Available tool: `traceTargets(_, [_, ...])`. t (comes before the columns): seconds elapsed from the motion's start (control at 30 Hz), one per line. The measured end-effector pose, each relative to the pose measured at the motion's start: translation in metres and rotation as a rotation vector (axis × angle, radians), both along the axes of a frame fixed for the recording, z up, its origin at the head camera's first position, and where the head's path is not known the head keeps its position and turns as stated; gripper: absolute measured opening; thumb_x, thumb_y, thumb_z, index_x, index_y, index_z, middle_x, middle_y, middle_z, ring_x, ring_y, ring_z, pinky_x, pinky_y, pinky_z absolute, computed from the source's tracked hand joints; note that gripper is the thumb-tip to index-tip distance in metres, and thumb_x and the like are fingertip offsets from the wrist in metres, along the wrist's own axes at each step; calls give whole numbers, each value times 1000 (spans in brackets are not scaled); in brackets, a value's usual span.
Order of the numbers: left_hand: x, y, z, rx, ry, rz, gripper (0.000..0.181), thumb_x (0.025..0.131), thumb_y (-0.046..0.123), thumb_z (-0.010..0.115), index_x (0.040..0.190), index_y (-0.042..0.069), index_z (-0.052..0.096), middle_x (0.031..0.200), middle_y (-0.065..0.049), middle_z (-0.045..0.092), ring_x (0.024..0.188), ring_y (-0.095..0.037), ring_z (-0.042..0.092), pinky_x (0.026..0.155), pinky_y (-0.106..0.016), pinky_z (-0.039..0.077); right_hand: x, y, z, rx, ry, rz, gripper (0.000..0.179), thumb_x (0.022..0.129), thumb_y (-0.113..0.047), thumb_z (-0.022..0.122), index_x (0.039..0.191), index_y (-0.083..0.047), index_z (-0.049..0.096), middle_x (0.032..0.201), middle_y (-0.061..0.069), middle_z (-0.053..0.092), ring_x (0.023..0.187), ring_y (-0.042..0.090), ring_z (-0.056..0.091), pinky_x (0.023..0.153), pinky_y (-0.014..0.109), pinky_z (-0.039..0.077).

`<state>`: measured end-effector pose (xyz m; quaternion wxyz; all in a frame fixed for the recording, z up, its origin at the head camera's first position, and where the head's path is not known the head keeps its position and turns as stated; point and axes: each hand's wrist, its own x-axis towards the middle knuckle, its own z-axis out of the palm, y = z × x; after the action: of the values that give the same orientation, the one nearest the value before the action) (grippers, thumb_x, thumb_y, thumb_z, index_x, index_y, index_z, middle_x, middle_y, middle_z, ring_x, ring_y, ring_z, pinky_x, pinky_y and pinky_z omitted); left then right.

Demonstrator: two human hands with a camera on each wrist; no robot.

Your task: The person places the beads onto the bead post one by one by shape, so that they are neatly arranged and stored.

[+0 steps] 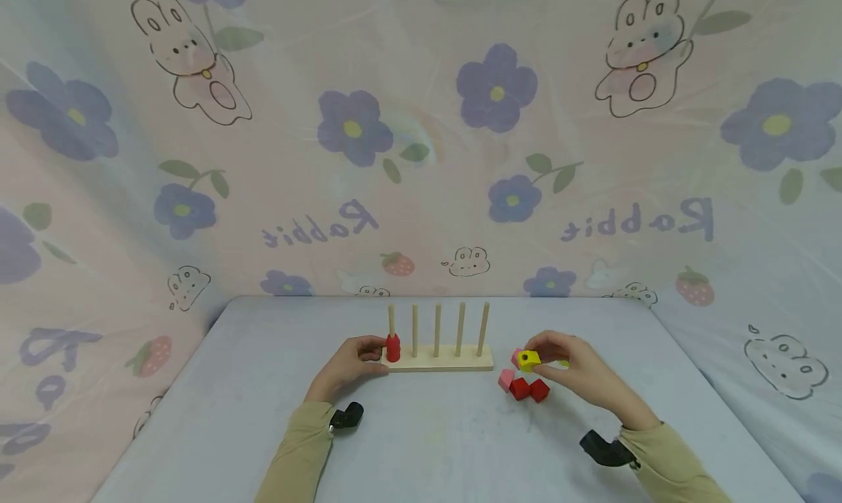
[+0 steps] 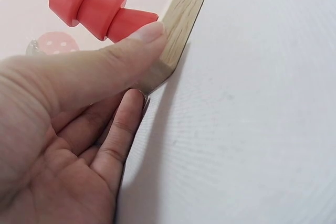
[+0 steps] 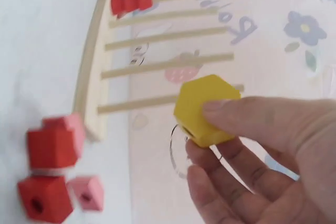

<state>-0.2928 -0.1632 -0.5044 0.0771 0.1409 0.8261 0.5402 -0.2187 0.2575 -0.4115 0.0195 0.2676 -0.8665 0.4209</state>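
Red cubes, pink blocks beside peg board; possibly another yellow bead behind right hand.

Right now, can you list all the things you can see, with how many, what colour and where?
peg board: one, pale wood, five upright pegs, middle of the table
red beads: a small stack, red, on the leftmost peg
yellow block: one, yellow, pinched in the right hand
red blocks: two, red, on the table right of the board
pink blocks: at least two, pink, beside the red blocks
table: one, pale grey
cloth backdrop: one, pink with purple flowers and rabbits, behind the table
wrist cameras: two, black, on the wrists
hands: left hand grips the board's left end; right hand holds the yellow block
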Motion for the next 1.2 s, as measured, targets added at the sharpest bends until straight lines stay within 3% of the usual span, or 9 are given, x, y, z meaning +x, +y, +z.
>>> traceTargets(0.17, [-2, 0, 0, 0, 7, -13, 54, 74, 8, 82, 122, -1, 60, 114, -9, 63, 99, -22, 60, 91, -34, 50, -10, -30, 14, -99, -22, 37, 27, 84, -7, 73, 108, -11, 61, 105, 3, 63, 92, 18, 64, 82, 30, 55])
traceTargets(0.37, [-2, -1, 1, 10, -7, -6, 54, 74, 8, 82, 122, 0, 60, 114, -8, 63, 99, -21, 60, 92, -36, 50, -24, -68, 28, -77, 28, 60, 29, 83, -4, 73, 109, -7, 61, 105, 3, 63, 94, 18, 62, 84, 35, 54])
traceTargets(0.53, [-3, -3, 1, 22, -14, -8, 53, 74, 6, 82, 122, -1, 60, 113, -8, 63, 99, -22, 60, 91, -35, 50, -24, -100, 53, -131, 35, 107, 28, 83, 5, 70, 108, 2, 60, 105, 12, 64, 95, 27, 62, 84, 43, 54])
traceTargets(0.63, [-3, -3, 1, 30, -23, -8, 53, 74, 6, 82, 122, -1, 60, 114, -9, 63, 99, -22, 60, 91, -35, 50, -24, -117, 64, -178, 44, 124, 27, 84, 7, 68, 109, 5, 58, 106, 16, 63, 94, 29, 62, 84, 41, 54])
traceTargets(0.9, [-2, -1, 4, 39, -36, 9, 52, 74, 3, 81, 122, 0, 61, 114, -8, 63, 99, -23, 59, 91, -35, 50, -41, -152, 62, -342, 70, 97, 28, 85, 8, 66, 112, 9, 58, 109, 20, 63, 98, 33, 62, 87, 43, 53])
traceTargets(1.2, [-2, -1, 4, 27, -38, 6, 51, 75, 6, 81, 121, 1, 61, 114, -8, 64, 99, -22, 60, 92, -37, 50, -46, -180, 53, -434, 128, 78, 28, 85, 10, 65, 111, 12, 57, 109, 25, 61, 100, 38, 61, 90, 52, 49])
